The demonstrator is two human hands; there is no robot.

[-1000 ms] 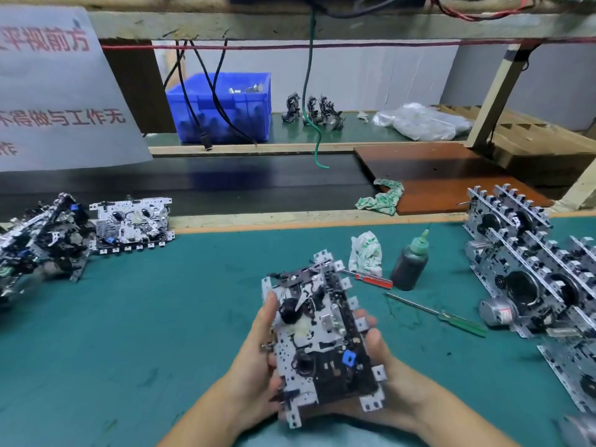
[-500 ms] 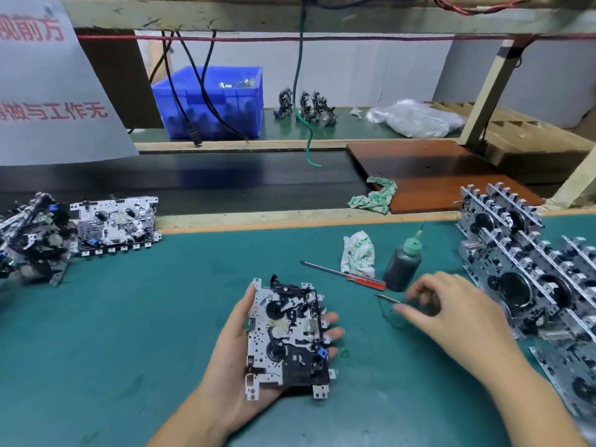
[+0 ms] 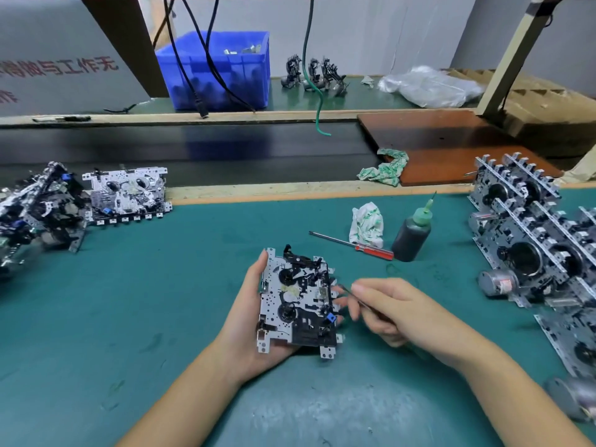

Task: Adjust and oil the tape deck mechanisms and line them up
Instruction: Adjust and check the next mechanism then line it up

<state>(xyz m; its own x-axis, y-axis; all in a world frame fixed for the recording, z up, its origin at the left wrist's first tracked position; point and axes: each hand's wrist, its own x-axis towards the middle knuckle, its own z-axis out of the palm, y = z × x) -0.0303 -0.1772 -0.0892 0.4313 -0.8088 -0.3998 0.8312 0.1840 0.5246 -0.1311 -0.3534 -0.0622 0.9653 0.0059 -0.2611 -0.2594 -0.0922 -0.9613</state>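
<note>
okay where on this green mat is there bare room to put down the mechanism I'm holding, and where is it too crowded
Bare mat lies left of your left hand, below the lone mechanism and right of the pile. The near strip under your forearms is also bare. The right edge is crowded with rows of mechanisms; ahead lie the red screwdriver, rag and oil bottle.

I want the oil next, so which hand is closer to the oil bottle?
Right. The right hand sits just below the oil bottle, holding a thin tool; the left hand is farther left, gripping the tape deck mechanism.

Shiny metal mechanism, matt green mat
</note>
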